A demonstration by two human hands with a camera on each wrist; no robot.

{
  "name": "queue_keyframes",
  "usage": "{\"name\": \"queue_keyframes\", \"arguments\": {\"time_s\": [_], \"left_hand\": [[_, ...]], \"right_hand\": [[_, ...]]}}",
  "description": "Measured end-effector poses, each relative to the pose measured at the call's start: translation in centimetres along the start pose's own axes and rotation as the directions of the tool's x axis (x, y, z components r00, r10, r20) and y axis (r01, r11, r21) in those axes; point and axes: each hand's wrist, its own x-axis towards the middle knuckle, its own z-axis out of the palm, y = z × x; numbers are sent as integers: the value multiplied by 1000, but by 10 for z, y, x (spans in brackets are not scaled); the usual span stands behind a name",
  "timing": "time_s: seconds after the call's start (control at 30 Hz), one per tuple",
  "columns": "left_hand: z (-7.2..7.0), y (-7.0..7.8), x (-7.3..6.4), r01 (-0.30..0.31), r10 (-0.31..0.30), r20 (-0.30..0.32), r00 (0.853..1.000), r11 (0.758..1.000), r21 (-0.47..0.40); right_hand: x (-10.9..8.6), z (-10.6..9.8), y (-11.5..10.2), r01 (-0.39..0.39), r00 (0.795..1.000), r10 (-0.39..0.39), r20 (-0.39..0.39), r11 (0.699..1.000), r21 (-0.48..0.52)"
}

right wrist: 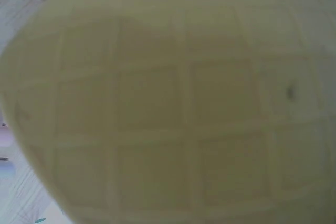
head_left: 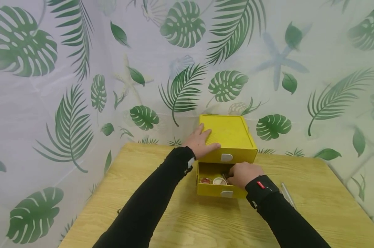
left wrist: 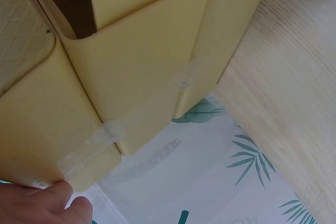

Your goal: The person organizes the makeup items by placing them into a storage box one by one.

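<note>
A yellow two-drawer box [head_left: 225,132] stands at the back of the table, its lower drawer [head_left: 212,190] pulled out. My left hand [head_left: 200,143] rests on the box's top left edge, fingers spread; in the left wrist view its fingers [left wrist: 55,200] touch the box's side. My right hand [head_left: 245,174] reaches into the right part of the drawer, fingertips hidden, so whether they pinch anything cannot be seen. Beside them lie a round whitish thing [head_left: 219,181] and a small reddish item [head_left: 205,180]. A blurred yellow grid-patterned surface [right wrist: 152,98] fills the right wrist view.
A long, thin silvery object [head_left: 288,195] lies on the wooden table [head_left: 180,224], right of the box and partly behind my right forearm. A small dark item [head_left: 119,210] sits by my left sleeve. Leaf-patterned sheeting [head_left: 180,86] hangs behind.
</note>
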Motion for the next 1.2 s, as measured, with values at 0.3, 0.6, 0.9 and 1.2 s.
{"name": "queue_keyframes", "arguments": {"time_s": [0.3, 0.6, 0.9, 1.2], "left_hand": [[1, -1, 0, 11, -11, -1, 1000, 1000, -12], [-3, 0, 1, 9, -9, -2, 1000, 1000, 8], [-3, 2, 0, 25, -25, 10, 1000, 998, 60], [-2, 2, 0, 16, -17, 5, 1000, 997, 75]], "right_hand": [[-1, 4, 2, -10, 999, 9, -47, 1000, -15], [-4, 3, 4, 13, 996, -10, -91, 1000, 28], [-19, 4, 5, 131, 969, -116, -216, 990, 55], [-41, 3, 3, 192, 918, -156, -365, 979, 66]]}}
